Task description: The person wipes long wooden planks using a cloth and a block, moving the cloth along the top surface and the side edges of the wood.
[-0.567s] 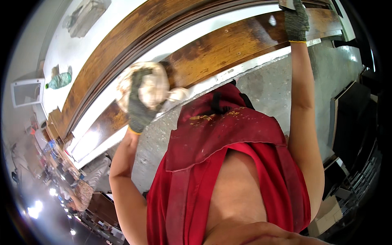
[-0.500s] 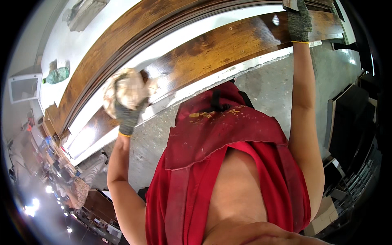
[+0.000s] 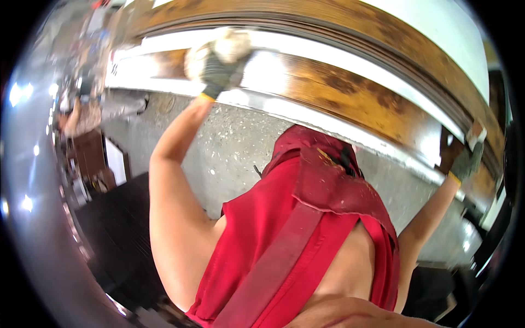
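My left hand point(image 3: 220, 77), in a dark knit glove with a yellow cuff, is closed on a bunched pale rag point(image 3: 232, 45). The rag is against a glossy brown wooden board point(image 3: 350, 90) toward its left part; both are smeared by motion. My right hand point(image 3: 466, 164), gloved alike, is at the board's right end. Its fingers are around a small pale-and-brown block-like piece point(image 3: 476, 134), whose kind I cannot make out. The board lies along the near side of a white-topped table point(image 3: 355, 133).
Beyond the board runs a second stained board point(image 3: 383, 23) with dark grooved strips along its near side. A red apron point(image 3: 339, 183) covers my front, above a speckled grey floor point(image 3: 235, 131). Another person point(image 3: 79, 117) is far left. A dark stack point(image 3: 120, 235) stands lower left.
The view has turned, so the boards now slope down to the right. My left hand and the rag have shifted along the board; my right hand still holds its piece near the right end.
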`<action>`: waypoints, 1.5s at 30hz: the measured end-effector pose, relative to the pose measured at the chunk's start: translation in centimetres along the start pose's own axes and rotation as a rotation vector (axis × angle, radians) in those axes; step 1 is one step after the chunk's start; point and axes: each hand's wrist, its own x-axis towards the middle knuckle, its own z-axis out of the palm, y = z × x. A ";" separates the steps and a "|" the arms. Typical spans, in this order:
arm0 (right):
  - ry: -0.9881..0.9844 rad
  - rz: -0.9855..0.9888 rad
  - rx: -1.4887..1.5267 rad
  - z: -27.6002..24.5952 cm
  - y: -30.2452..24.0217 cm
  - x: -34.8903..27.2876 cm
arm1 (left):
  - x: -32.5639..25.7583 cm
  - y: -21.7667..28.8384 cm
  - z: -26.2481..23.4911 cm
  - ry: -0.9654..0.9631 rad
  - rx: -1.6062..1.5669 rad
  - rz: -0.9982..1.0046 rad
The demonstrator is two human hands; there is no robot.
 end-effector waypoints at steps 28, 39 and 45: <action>-0.653 0.229 0.864 16.7 -31.2 -2.1 | 2.3 1.9 -2.6 -0.575 0.108 0.135; -0.657 0.227 0.667 17.1 -28.5 0.4 | 7.7 3.9 -3.2 -0.660 -0.102 0.232; -0.554 0.037 0.585 17.4 -29.6 0.8 | 7.0 4.8 -4.3 -0.587 0.008 0.162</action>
